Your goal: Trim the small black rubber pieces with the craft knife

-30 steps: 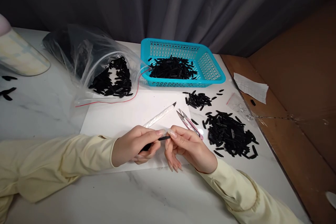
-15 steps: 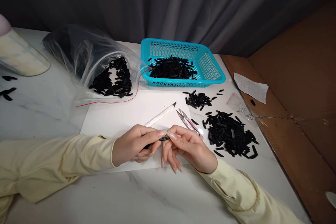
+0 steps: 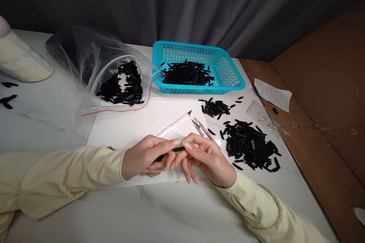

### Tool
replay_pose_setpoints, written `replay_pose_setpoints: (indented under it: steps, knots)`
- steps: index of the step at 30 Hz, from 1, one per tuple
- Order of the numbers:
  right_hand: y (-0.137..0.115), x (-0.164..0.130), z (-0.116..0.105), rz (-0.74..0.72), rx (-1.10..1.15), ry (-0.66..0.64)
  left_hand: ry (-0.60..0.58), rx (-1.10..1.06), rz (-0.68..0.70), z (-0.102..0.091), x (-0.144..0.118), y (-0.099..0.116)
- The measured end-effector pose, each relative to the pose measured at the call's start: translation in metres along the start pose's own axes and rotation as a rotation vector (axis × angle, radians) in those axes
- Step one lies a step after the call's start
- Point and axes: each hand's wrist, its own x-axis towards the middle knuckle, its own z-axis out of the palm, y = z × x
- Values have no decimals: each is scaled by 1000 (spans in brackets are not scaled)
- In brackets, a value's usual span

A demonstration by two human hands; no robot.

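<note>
1. Centrally, low in the frame, the left hand (image 3: 145, 157) and right hand (image 3: 207, 157) meet over the white sheet (image 3: 128, 125) on the table (image 3: 171, 212).
2. Both hands' fingers pinch one black strip (image 3: 174, 150), an end each.
3. It looks light, thin and fairly stiff, probably smooth; gripping near the ends with fingertips suits it best.
4. Scissors (image 3: 203, 131) and a pen knife (image 3: 173, 124) lie just above; a black pile (image 3: 251, 146) sits to the right.
</note>
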Motion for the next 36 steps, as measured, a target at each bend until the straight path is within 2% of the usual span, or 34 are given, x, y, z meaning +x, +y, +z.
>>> replay_pose_setpoints:
  steps: [16,25,36]
  knots:
    - [-2,-1,2,-8,-29,19,-33,-7,45,1,-1,2]
    - [-2,-4,0,-56,-52,119,4,-2,24,1,-2,2]
    - [-2,-5,0,-87,-16,112,-1,-6,3,4,-4,4]
